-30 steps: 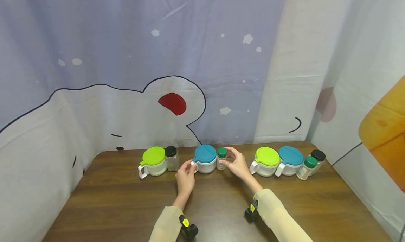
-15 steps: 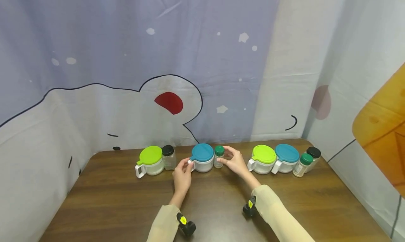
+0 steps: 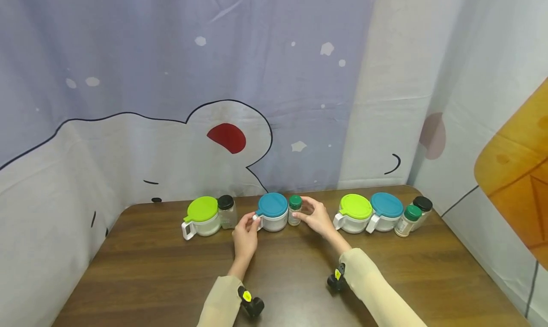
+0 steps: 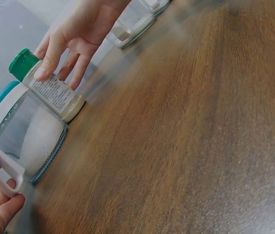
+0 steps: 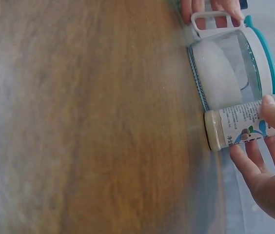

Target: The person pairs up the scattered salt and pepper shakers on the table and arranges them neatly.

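Note:
A glass seasoning jar (image 3: 274, 221) with a blue lid and white handle stands upright near the back of the table, white grains inside it. My left hand (image 3: 245, 240) holds the jar's handle (image 4: 7, 171) between thumb and fingers. Close against the jar's right side stands a small spice bottle (image 3: 294, 212) with a green cap and a printed label (image 5: 245, 122). My right hand (image 3: 318, 217) grips that bottle from the right, thumb on the label side and fingers behind.
To the left are a green-lidded jar (image 3: 203, 215) and a black-capped bottle (image 3: 227, 214). On the right stand another green-lidded jar (image 3: 355, 215), a blue-lidded jar (image 3: 386, 213), a green-capped bottle (image 3: 406, 222) and a black-capped bottle (image 3: 424, 208). A printed curtain (image 3: 299, 103) hangs behind the wooden table (image 3: 291, 279).
The head view has shifted slightly, so everything sits a little further left and higher in it. Both hands keep their hold, and the jar and bottle stay side by side.

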Demonstrator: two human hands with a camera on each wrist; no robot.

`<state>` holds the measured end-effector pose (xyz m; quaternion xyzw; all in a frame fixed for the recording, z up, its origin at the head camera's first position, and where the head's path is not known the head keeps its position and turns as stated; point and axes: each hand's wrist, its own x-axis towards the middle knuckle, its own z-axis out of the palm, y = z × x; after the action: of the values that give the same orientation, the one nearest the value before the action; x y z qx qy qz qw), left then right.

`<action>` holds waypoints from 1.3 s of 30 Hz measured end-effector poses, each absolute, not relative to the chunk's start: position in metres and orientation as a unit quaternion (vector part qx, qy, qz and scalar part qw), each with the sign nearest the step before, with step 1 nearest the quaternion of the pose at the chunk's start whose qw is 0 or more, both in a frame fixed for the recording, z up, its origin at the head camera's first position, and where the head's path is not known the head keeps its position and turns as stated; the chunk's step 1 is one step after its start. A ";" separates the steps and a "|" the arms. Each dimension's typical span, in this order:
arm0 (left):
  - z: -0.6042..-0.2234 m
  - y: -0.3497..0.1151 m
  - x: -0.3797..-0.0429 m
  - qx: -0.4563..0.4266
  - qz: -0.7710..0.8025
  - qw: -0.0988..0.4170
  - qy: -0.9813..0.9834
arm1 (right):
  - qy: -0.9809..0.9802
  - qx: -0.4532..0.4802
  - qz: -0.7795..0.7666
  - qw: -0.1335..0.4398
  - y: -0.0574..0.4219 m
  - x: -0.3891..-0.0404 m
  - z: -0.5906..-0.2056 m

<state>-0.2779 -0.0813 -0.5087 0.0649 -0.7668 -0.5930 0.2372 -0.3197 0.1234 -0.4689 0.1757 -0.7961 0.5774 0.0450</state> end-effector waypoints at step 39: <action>-0.485 -0.070 -0.261 0.115 -0.611 0.215 -0.753 | -0.824 0.140 0.529 0.150 0.135 -0.318 -0.477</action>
<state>-0.2606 -0.0701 -0.4850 0.1148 -0.7529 -0.6112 0.2154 -0.3183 0.1348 -0.4774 0.1402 -0.8235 0.5289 0.1497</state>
